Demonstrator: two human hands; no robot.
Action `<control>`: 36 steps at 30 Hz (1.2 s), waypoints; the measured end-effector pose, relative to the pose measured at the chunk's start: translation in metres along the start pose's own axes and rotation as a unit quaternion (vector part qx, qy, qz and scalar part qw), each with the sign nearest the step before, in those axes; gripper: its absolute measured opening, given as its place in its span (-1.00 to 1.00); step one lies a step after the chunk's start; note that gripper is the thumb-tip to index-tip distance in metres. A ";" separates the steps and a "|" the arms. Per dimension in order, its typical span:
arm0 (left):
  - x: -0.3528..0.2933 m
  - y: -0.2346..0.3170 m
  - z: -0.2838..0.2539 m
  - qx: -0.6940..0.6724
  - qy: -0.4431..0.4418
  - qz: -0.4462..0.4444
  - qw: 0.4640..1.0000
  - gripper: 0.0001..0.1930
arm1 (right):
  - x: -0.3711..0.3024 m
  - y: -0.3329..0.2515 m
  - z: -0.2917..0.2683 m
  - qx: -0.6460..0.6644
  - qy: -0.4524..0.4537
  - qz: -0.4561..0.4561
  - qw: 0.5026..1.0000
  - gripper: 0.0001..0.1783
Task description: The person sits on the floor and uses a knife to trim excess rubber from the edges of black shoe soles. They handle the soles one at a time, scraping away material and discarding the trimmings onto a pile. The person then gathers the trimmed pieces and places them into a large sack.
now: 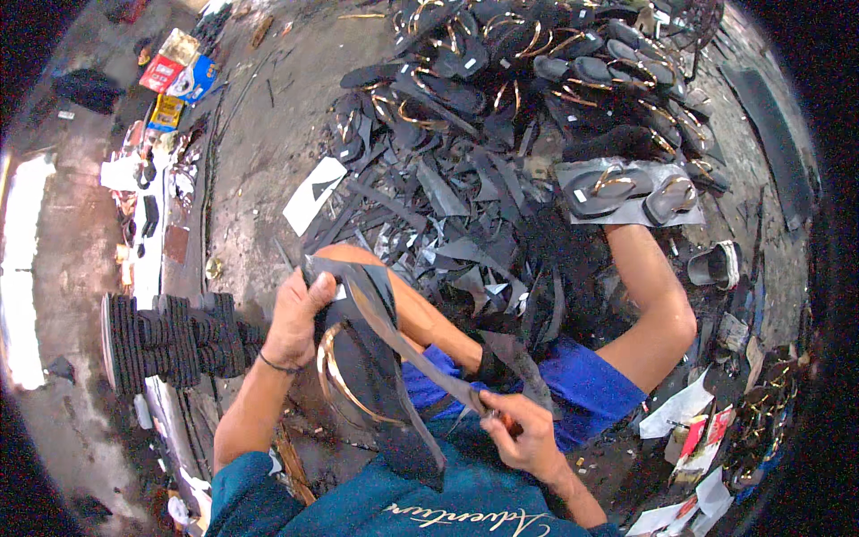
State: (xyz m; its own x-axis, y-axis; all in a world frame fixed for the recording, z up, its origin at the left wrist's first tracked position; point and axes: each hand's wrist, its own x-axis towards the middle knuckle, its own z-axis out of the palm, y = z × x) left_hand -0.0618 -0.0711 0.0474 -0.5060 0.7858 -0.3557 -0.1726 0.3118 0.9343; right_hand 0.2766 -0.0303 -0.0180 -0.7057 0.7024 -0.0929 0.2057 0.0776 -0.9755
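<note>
My left hand (298, 315) is closed on the upper end of a black sandal (362, 362) with a curved gold strap, holding it tilted over my lap. Its sole is still joined to a black rubber sheet, whose lower corner reaches down over my shirt. A long grey strip of rubber (425, 360) runs along the sandal's right edge toward my right hand (526, 436). That hand is closed around an orange-handled knife (508, 422), its blade mostly hidden by the strip and the fingers.
Black rubber offcuts (456, 206) lie heaped before me. Beyond them is a pile of gold-strapped sandals (501, 63). Two sandals rest on a grey sheet (617, 217) beside my right leg. A stack of dark soles (179, 345) stands at left, with boxes (179, 72) farther off.
</note>
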 end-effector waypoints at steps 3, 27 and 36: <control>-0.014 -0.023 -0.008 -0.012 0.029 -0.017 0.999 -0.61 | -0.018 0.005 0.006 0.011 -0.044 0.017 0.999 -0.57; 0.015 0.032 0.022 0.069 -0.133 0.039 0.988 -0.25 | 0.147 -0.045 -0.003 0.107 0.005 0.024 0.994 -0.65; 0.014 0.103 0.075 0.552 -0.105 0.336 0.756 -0.35 | 0.144 -0.037 0.007 0.135 0.063 0.011 0.989 -0.63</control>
State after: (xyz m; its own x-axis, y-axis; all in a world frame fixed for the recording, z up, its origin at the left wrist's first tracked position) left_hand -0.0234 0.0121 0.1373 -0.0010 0.9962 0.0870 0.9333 -0.0304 0.3578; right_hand 0.1631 0.0633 0.0032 -0.6092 0.7861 -0.1049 0.0191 -0.1177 -0.9929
